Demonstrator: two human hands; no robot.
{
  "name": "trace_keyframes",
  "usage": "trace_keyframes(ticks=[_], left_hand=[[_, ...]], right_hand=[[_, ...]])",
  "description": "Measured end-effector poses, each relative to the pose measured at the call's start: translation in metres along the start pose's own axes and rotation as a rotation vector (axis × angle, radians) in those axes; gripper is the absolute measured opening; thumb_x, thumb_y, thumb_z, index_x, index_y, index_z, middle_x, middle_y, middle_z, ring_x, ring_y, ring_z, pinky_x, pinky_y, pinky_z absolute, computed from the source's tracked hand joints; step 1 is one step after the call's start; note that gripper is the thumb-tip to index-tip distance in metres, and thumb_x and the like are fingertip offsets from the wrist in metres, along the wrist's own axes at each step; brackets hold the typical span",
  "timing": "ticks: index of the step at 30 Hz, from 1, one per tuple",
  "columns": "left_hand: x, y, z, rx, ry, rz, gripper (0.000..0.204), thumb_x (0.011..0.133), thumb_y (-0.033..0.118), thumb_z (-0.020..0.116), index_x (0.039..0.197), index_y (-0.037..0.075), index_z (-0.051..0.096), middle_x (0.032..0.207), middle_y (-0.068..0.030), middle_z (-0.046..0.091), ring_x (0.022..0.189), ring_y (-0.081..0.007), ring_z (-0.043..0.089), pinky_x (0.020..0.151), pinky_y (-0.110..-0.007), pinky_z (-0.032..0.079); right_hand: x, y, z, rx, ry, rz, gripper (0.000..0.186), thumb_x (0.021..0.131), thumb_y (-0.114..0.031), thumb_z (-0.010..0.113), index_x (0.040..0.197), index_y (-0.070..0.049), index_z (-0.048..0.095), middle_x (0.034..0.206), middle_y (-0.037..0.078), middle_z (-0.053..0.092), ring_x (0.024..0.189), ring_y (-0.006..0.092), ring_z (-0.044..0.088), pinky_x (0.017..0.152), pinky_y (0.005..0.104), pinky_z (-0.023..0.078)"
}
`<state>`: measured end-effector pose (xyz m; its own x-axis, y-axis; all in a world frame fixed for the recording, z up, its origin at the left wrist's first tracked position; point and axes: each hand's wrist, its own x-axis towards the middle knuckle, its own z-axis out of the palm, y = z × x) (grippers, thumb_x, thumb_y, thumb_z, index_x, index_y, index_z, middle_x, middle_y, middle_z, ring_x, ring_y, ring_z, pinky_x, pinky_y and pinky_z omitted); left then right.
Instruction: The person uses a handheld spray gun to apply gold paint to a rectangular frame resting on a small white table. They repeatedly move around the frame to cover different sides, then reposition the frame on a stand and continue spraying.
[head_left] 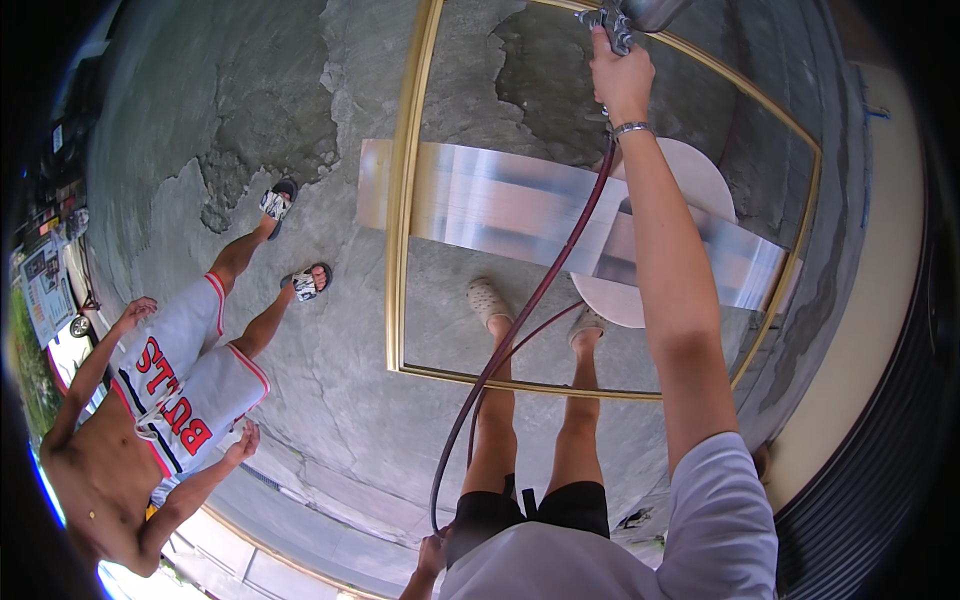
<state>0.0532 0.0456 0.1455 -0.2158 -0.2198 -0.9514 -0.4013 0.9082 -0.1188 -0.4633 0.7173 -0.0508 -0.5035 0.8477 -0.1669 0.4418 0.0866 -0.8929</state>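
A: Gold frame (404, 200), big rectangle, lies flat across a shiny metal sheet (500, 205) and a round pale board (690, 180), centre to upper right of frame. Prob. propped that way so it sits clear of the concrete floor (300, 100).

B: And the hands?

A: Right hand (622, 75), top centre, arm stretched well out, fingers clenched round the grip of a spray gun (625, 18). Gun's over the frame's far rail, at top edge of pic. Metal bracelet on that wrist.

B: Left?

A: Left hand (433, 553), bottom centre, low by the hip, wrapped round the dark red hose (520, 320). Hose runs up from there to the gun. Looks like it's held back so the slack stays off the frame, but that's my read.

B: Anyone else?

A: Yep, another person lower left, white shorts (185, 385) w/ red trim, sandals (277, 203), standing well apart from the frame, hands loose, holding nothing. Wearer's own feet, in pale clogs (487, 300), show inside the frame's near rail.
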Motion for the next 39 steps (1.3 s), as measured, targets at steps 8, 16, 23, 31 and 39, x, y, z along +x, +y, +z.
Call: trace_keyframes(ticks=[8, 16, 23, 31, 39], left_hand=[[-0.014, 0.021, 0.025, -0.02, 0.035, 0.073, 0.044, 0.103, 0.046, 0.049, 0.12, 0.011, 0.071, 0.079, -0.0269, 0.066, 0.083, -0.043, 0.07, 0.066, -0.048, 0.051], [-0.03, 0.043, 0.046, 0.075, 0.091, 0.12, 0.047, 0.102, 0.05, 0.05, 0.12, 0.013, 0.072, 0.081, -0.027, 0.069, 0.086, -0.0426, 0.071, 0.069, -0.047, 0.054], [-0.05, 0.076, 0.061, 0.192, 0.166, 0.096, 0.043, 0.099, 0.051, 0.054, 0.12, 0.018, 0.073, 0.081, -0.0273, 0.069, 0.086, -0.0433, 0.07, 0.069, -0.049, 0.054], [-0.065, 0.108, 0.083, 0.307, 0.253, 0.213, 0.041, 0.097, 0.047, 0.058, 0.118, 0.015, 0.073, 0.086, -0.0262, 0.069, 0.084, -0.0458, 0.068, 0.069, -0.049, 0.054], [-0.066, 0.122, 0.098, 0.17, 0.187, 0.349, 0.034, 0.098, 0.035, 0.059, 0.113, 0.005, 0.068, 0.098, -0.0271, 0.07, 0.1, -0.0454, 0.067, 0.078, -0.047, 0.055]], right_hand=[[0.03, 0.052, -0.083, -0.026, 0.141, -0.095, 0.048, 0.092, -0.042, 0.069, 0.084, 0.005, 0.068, 0.066, 0.011, 0.068, 0.044, 0.0188, 0.061, 0.042, 0.0341, 0.049], [0.057, 0.101, -0.171, -0.026, 0.195, -0.025, 0.047, 0.093, -0.042, 0.069, 0.086, 0.004, 0.07, 0.066, 0.011, 0.069, 0.044, 0.0193, 0.062, 0.041, 0.0349, 0.049], [0.069, 0.13, -0.25, 0.006, 0.184, 0.135, 0.044, 0.094, -0.041, 0.067, 0.083, 0.002, 0.069, 0.063, 0.015, 0.068, 0.05, 0.027, 0.067, 0.052, 0.0397, 0.055], [0.095, 0.181, -0.339, -0.025, 0.293, 0.094, 0.049, 0.093, -0.043, 0.069, 0.08, 0.004, 0.069, 0.062, 0.013, 0.067, 0.044, 0.0231, 0.063, 0.043, 0.0369, 0.051], [0.118, 0.235, -0.424, -0.133, 0.448, 0.188, 0.054, 0.093, -0.043, 0.067, 0.074, 0.008, 0.067, 0.055, 0.018, 0.064, 0.049, 0.0312, 0.068, 0.051, 0.0422, 0.055]])
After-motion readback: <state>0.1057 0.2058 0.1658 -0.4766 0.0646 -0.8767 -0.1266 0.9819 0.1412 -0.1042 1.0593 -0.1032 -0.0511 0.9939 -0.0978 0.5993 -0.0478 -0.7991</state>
